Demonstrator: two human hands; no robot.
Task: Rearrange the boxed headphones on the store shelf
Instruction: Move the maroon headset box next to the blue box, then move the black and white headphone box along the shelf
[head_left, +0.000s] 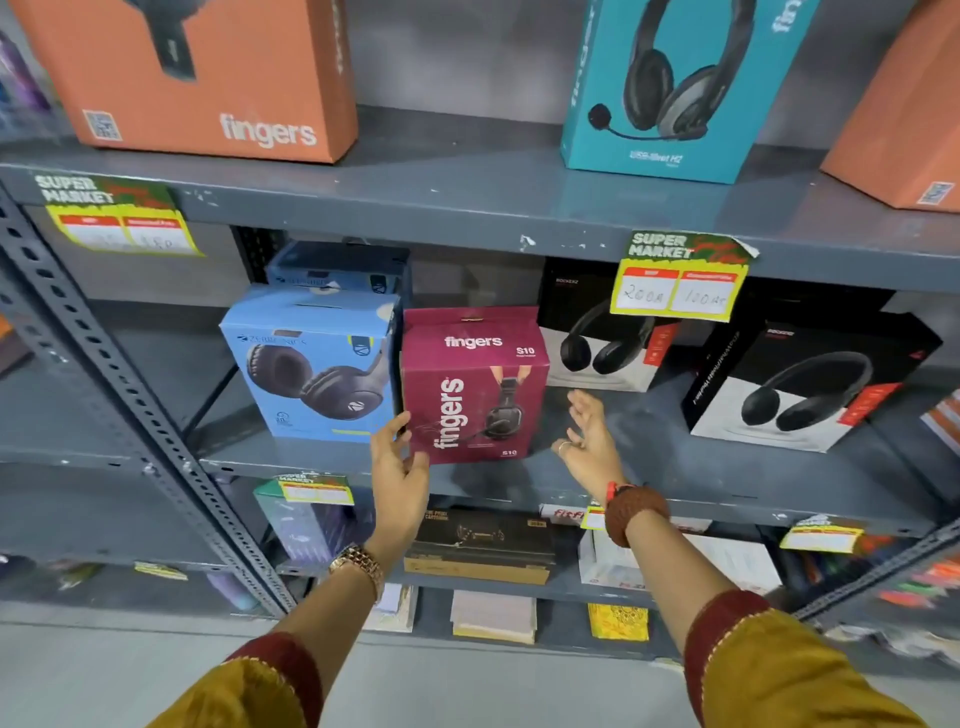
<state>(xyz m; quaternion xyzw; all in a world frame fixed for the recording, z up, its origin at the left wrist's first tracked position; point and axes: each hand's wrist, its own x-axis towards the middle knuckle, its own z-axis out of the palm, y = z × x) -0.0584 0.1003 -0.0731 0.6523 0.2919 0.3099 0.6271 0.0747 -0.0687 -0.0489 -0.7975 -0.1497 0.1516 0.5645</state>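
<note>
A maroon "fingers" headphone box (472, 384) stands upright on the middle shelf (649, 467), touching a light blue headphone box (311, 364) on its left. My left hand (397, 467) is open at the maroon box's lower left corner, fingertips at its edge. My right hand (589, 436) is open just right of the box, apart from it. Two black-and-white headphone boxes (602, 338) (810, 384) stand further right. Another blue box (337, 270) sits behind the light blue one.
The upper shelf holds an orange box (208, 78), a teal headset box (670, 88) and another orange box (904, 114). Price tags (680, 275) hang from the shelf edges. A slotted metal upright (130, 395) rises at the left. Lower shelves hold assorted small boxes and stationery.
</note>
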